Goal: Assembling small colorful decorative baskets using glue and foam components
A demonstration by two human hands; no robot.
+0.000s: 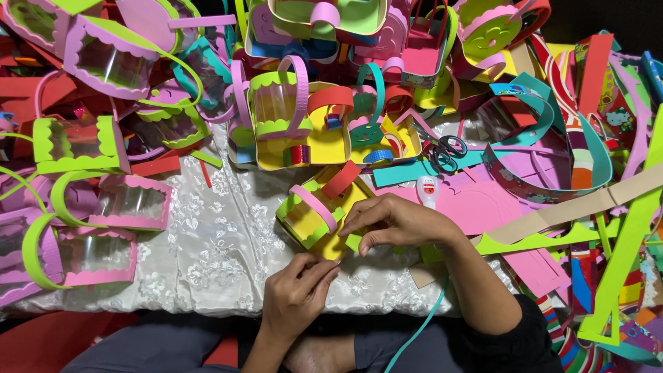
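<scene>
- Left hand (297,293): fingers pinching the yellow sheet (330,243) at the surface's near edge.
- Right hand (397,221): pinching the same sheet beside the foam basket (314,211).
- Step, judged: fixing the sheet to the basket; pressing needs steady alignment.

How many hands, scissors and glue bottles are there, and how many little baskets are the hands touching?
Hands: 2, the left hand and the right hand
Scissors: 1, the scissors
Glue bottles: 1, the glue bottle
Baskets at the hands: 1, the yellow and green basket
Total: 5
</scene>
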